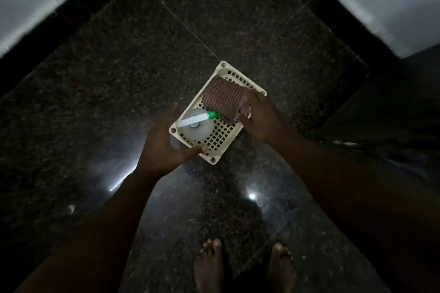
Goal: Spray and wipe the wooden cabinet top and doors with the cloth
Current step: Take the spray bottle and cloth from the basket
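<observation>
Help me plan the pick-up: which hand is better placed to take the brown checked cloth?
Right. The right hand grips the brown checked cloth; the left hand holds the cream plastic basket at the other end, beside the clear spray bottle.

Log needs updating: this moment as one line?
stage: supplies in hand | left hand: grips basket | right hand: grips basket | in basket: spray bottle, cloth | wiping: not begun

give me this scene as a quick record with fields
tray: cream perforated plastic tray, held above the floor
contents: clear round spray bottle with green-tipped white nozzle; folded brown checked cloth
left hand: grips tray's near-left corner
right hand: grips tray's right rim beside cloth
surface: dark speckled stone floor
</observation>
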`<state>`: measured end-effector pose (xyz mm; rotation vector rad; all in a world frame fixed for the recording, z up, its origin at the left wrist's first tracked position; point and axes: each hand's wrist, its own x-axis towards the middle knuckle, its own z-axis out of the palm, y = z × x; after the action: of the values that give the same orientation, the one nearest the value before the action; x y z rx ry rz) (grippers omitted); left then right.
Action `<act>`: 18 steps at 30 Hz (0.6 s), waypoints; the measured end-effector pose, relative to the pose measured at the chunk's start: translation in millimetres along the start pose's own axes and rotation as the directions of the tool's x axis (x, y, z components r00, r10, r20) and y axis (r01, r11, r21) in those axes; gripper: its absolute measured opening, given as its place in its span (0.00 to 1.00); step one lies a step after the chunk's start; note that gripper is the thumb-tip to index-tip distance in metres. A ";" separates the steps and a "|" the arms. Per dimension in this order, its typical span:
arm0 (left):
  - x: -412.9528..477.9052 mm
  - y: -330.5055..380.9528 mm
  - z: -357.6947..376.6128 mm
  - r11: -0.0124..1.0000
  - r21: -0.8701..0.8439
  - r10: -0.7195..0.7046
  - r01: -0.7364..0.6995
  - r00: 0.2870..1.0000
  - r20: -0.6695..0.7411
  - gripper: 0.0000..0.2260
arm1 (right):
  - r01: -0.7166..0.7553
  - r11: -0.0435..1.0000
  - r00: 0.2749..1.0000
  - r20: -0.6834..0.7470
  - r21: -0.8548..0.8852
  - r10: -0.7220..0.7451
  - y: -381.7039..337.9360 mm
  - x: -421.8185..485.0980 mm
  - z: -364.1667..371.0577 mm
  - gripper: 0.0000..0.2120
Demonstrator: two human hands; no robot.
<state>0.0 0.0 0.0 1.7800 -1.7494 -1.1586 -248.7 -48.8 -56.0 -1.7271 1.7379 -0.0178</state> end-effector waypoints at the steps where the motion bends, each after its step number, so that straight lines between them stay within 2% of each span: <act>1: 6.0 -2.8 4.9 0.999 -0.045 0.031 -0.030 0.999 0.020 0.40 | 0.013 1.000 1.000 -0.008 0.002 -0.013 2.9 11.3 8.4 0.34; 5: 35.2 -21.3 26.2 0.986 -0.167 -0.016 0.018 1.000 0.012 0.40 | -0.032 0.999 0.999 0.008 -0.031 0.033 6.2 45.9 24.5 0.32; 8: 51.4 -29.9 33.9 0.956 -0.292 0.001 0.000 1.000 0.004 0.43 | 0.001 0.996 1.000 0.011 -0.085 0.000 10.6 61.7 35.9 0.32; 12: 58.2 -39.2 44.4 0.921 -0.383 0.051 -0.075 0.996 -0.073 0.36 | 0.039 0.984 0.999 0.029 -0.176 -0.035 14.9 73.0 45.0 0.33; 15: 54.4 -46.6 53.3 0.899 -0.431 0.023 -0.076 0.992 -0.127 0.29 | -0.013 0.968 1.000 -0.021 -0.251 0.008 14.0 77.2 51.5 0.34; 18: 56.0 -49.3 59.8 0.915 -0.391 0.049 -0.098 0.990 -0.135 0.22 | -0.093 0.957 0.994 -0.076 -0.276 0.075 16.2 81.9 56.6 0.31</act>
<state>-21.4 -29.9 -88.2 1.4927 -1.3780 -1.2403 -227.9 -94.8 -143.3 -1.8658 1.9349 0.2222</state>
